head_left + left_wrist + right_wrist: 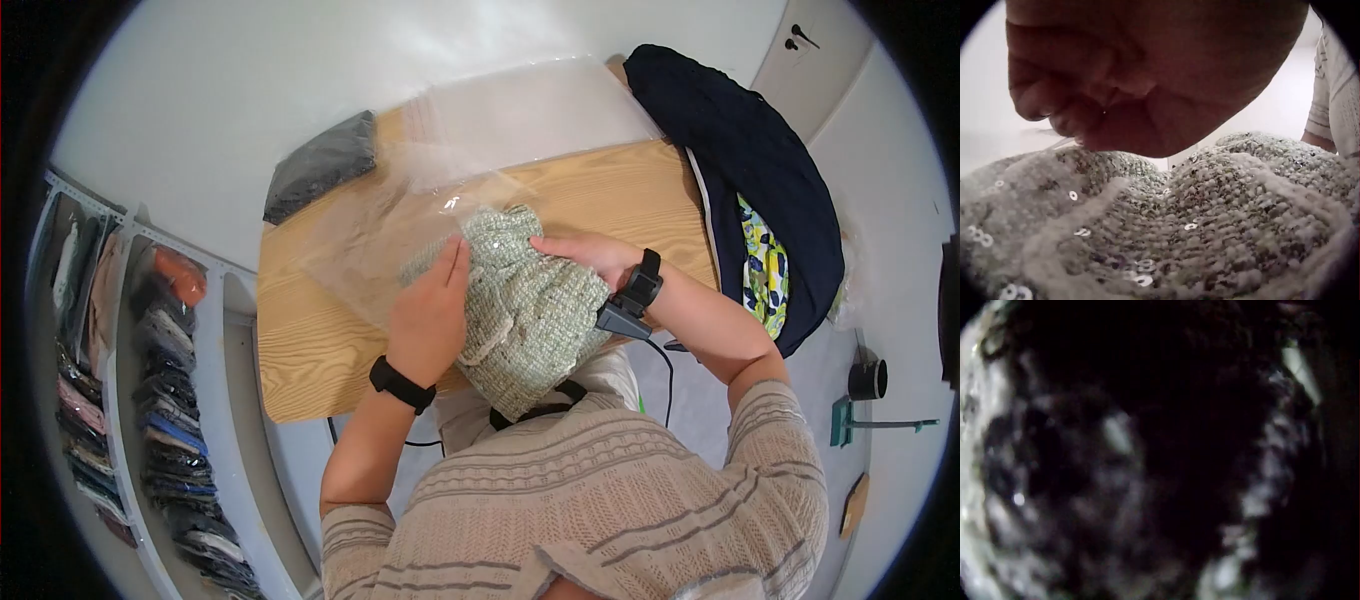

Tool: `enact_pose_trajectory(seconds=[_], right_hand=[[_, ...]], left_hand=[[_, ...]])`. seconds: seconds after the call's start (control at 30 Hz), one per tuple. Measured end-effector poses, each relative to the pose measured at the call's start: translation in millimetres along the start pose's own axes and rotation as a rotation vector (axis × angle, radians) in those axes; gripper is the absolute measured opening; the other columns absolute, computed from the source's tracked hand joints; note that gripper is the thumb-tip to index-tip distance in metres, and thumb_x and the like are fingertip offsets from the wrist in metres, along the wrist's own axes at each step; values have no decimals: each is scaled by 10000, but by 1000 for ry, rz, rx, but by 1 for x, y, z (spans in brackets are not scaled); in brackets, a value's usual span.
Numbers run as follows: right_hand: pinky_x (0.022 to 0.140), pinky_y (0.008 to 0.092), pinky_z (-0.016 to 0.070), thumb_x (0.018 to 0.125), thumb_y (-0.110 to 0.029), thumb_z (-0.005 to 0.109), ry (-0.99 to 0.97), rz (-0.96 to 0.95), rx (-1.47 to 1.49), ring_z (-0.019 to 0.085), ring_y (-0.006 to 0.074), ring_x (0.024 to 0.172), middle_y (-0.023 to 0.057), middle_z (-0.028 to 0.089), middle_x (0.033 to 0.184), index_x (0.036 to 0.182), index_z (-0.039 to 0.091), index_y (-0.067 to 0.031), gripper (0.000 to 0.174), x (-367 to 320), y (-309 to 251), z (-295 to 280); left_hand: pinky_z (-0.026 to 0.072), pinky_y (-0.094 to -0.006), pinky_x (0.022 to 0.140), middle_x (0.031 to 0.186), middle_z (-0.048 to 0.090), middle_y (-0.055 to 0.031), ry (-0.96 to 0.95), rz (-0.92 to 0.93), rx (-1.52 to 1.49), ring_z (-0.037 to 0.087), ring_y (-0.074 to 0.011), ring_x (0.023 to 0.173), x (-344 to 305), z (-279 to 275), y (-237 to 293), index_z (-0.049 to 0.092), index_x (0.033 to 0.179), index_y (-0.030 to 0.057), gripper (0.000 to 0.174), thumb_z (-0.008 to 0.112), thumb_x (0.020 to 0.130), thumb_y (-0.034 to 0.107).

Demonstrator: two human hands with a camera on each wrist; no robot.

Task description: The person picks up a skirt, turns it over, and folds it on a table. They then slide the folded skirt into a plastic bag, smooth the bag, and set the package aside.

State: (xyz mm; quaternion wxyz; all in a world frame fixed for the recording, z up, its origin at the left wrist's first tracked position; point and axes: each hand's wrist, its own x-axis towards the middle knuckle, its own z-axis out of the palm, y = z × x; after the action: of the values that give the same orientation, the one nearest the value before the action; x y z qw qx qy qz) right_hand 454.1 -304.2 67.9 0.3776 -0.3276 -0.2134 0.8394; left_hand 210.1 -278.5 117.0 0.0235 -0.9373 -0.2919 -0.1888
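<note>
From the head view, starting on my left, a shelf unit (232, 370) holds folded garments (180, 440), many of them in clear wrapping. A dark plastic-wrapped package (325, 165) lies at the left back of the wooden table (310, 370). Next comes a limp clear plastic bag (365, 235), flat on the tabletop, whose film seems to cover the far left end of the sequined green-and-white knit garment (545, 310). The left hand (430, 310) is the nearer to that bag; its fingers look curled in the left wrist view, apparently pinching the film's edge. The folded knit lies between the hands, its long axis running from the person's lap out over the table. The right hand (595, 258) grips its right side, thumb on top; the right wrist view is too dark to show the fingers. Flat clear bags (530, 105) lie behind, and navy cloth (760, 140) with floral fabric (763, 270) inside bulks at the right end.
</note>
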Motion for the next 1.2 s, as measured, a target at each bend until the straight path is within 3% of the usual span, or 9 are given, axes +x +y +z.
enact_pose_trajectory(seconds=[0.13,0.57,0.63,0.87,0.97,1.03,1.07,1.13,1.2], right_hand=[[879,353,498,939,-333,501,-8,23,-25,606,211,1009,124,601,1150,1229,494,-4,438,4,-5,-1],[892,335,488,944,-301,504,-66,-77,-41,584,186,1046,100,558,1213,1304,419,-21,463,-2,7,17],[898,333,484,944,-297,505,-42,-78,-98,582,185,1050,98,560,1211,1308,415,-27,462,-1,5,22],[908,324,477,943,-314,504,-62,-135,-85,572,183,1065,97,555,1222,1313,414,-32,474,11,4,19],[912,329,474,937,-325,511,-16,-134,-75,573,190,1065,104,559,1216,1298,431,-20,479,9,8,19],[913,332,473,934,-330,517,17,-102,-60,574,194,1066,107,561,1214,1290,440,-15,481,7,12,19],[911,337,474,931,-331,522,21,-106,-35,575,196,1063,111,561,1213,1283,447,-14,480,7,14,18],[908,341,476,927,-333,527,24,-92,-3,577,199,1060,114,562,1211,1277,453,-13,480,9,16,19],[906,344,477,921,-325,539,12,-138,-29,580,203,1055,123,564,1207,1271,456,-7,480,7,15,17]], left_hand=[[504,-345,688,1336,463,-131,0,107,-65,598,-267,808,3,6,4,459,1261,-23,522,495,740,-21],[483,-363,701,1323,483,-113,2,100,-142,583,-276,760,-11,-11,-3,475,1259,3,547,508,714,-19],[474,-395,814,1365,440,-102,-170,42,-182,567,-321,984,-9,-17,2,463,1277,30,636,496,651,-81],[462,-416,833,1346,454,-124,-189,159,-277,557,-336,999,-29,-32,-6,472,1263,34,631,519,643,-73],[462,-409,817,1302,477,-154,-104,68,-256,547,-346,1008,-44,-27,-14,469,1264,33,592,548,683,-45],[455,-390,779,1212,504,-169,7,-224,-314,536,-341,962,-55,-28,-11,498,1199,23,468,586,739,10],[455,-390,779,1212,504,-169,-3,-232,-319,536,-341,962,-63,-23,-13,498,1199,23,468,586,739,10],[452,-380,684,1041,571,-127,156,-360,-245,557,-292,761,-84,-9,-20,552,1053,35,282,622,785,87],[445,-376,649,929,581,-121,77,-549,-326,563,-281,728,-101,-1,-22,555,992,26,219,621,808,124]])
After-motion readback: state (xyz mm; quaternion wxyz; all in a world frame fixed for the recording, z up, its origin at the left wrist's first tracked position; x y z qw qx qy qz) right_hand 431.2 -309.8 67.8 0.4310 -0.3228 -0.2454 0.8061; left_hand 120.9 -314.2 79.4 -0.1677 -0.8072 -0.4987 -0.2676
